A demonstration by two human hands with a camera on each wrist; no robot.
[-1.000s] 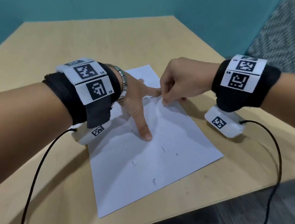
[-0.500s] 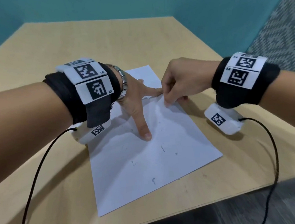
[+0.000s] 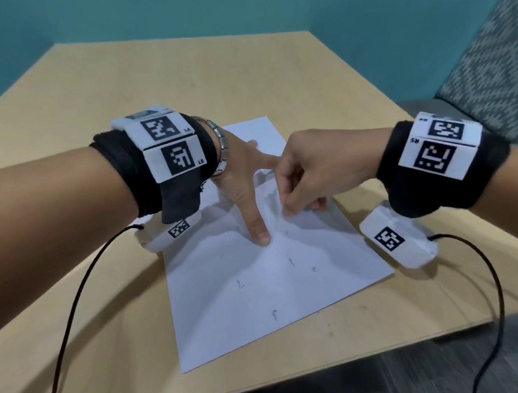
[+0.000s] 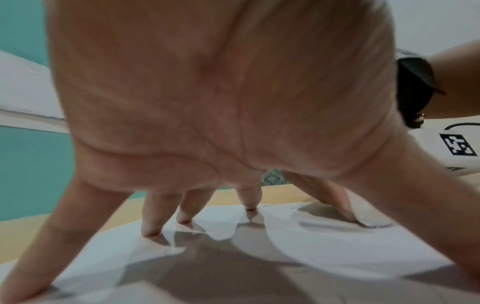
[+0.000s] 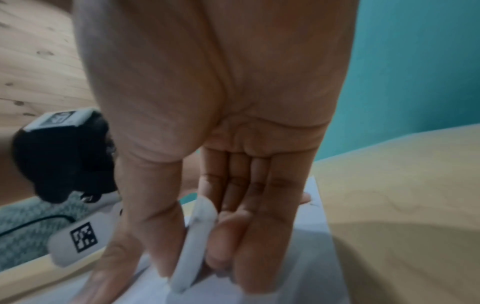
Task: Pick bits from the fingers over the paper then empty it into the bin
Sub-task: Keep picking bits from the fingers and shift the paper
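Note:
A white sheet of paper [image 3: 260, 304] lies on the wooden table [image 3: 181, 87], with a few small dark bits [image 3: 290, 260] scattered on its near half. My left hand [image 3: 241, 179] is spread over the paper's far half, its straight fingertips [image 4: 150, 230] pressing down on the sheet. My right hand [image 3: 305, 174] is right beside the left index finger. It pinches a raised fold of the paper [image 5: 197, 236] between thumb and curled fingers, and the sheet is rumpled there. No bin is in view.
The table's near edge [image 3: 326, 364] runs just in front of the paper, with grey floor below. A teal wall stands behind the table, and a patterned seat [image 3: 495, 63] is at the right. Black cables [image 3: 74, 304] trail from both wrist cameras across the table.
My right hand has slid a little toward me from the left index fingertip and now bunches the paper up. The left hand has stayed in place.

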